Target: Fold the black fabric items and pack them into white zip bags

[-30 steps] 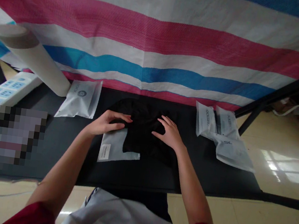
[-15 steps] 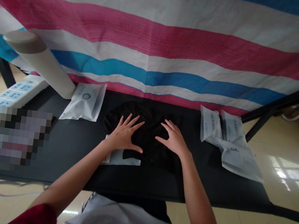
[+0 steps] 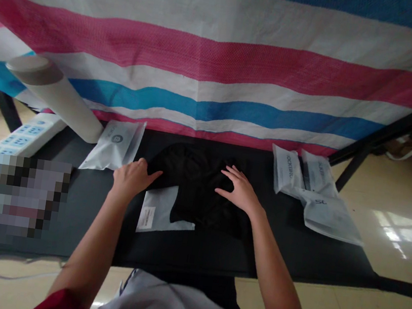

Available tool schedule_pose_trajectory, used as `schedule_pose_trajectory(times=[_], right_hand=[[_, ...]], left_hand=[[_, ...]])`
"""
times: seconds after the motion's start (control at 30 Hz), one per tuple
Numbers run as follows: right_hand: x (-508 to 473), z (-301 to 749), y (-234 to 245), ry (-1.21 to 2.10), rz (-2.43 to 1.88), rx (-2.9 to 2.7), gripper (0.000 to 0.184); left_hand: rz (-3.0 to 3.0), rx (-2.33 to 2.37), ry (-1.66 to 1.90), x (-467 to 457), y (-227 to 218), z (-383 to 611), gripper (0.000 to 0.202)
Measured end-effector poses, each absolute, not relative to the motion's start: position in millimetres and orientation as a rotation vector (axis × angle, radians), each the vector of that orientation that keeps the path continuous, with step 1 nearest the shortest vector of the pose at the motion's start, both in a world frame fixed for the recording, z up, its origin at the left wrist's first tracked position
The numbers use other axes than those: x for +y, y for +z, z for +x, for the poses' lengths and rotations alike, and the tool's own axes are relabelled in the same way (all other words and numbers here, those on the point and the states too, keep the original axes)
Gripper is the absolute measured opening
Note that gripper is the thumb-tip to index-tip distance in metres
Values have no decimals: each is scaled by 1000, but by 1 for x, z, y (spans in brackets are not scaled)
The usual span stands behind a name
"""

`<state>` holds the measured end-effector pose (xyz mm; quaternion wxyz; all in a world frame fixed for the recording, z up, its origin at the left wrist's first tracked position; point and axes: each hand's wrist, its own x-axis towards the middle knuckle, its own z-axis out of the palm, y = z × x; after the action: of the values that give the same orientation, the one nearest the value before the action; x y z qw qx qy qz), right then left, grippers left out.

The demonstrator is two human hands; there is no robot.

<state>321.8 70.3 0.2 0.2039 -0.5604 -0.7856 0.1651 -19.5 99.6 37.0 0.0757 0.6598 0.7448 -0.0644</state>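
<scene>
Left hand (image 3: 132, 180): narrow, curled at the 9 o'clock edge of the black garment (image 3: 194, 183); we cannot tell its grip.
Right hand (image 3: 239, 192): wide, spread flat on the garment.
Beneath: white poly mailer (image 3: 155, 214), at 7 o'clock.

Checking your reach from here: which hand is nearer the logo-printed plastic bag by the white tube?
Left hand: it is just beside the lower corner of the bag. Your right hand is farther away, resting on the black garment.
</scene>
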Motion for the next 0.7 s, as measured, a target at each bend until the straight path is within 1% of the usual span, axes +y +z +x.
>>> schedule_pose_trajectory(times=[0.1,0.17,0.2,0.3,0.37,0.47,0.6,0.67,0.7], right_hand=[[71,332,4,417,-1575,-2138,61],[71,337,6,399,-1594,-2119,59],[70,339,7,399,-1603,-2124,58],[68,338,7,400,-1630,-2169,56],[66,335,6,394,-1653,-2193,55],[66,331,6,386,-1681,-2216,53],[67,331,6,384,-1695,-2234,53],[67,332,5,387,-1698,-2239,54],[67,332,5,392,-1697,-2241,54]], left_hand=[[1942,2263,-188,99,39,-18,80],[1931,2260,-185,98,39,-19,82],[1941,2243,-187,98,39,-21,75],[2013,2199,-155,100,40,-26,43],[2036,2198,-57,103,44,-27,31],[2052,2068,174,108,54,-17,26],[2181,1827,387,113,75,31,21],[2223,1584,477,112,82,61,21],[2191,1381,505,111,84,75,25]])
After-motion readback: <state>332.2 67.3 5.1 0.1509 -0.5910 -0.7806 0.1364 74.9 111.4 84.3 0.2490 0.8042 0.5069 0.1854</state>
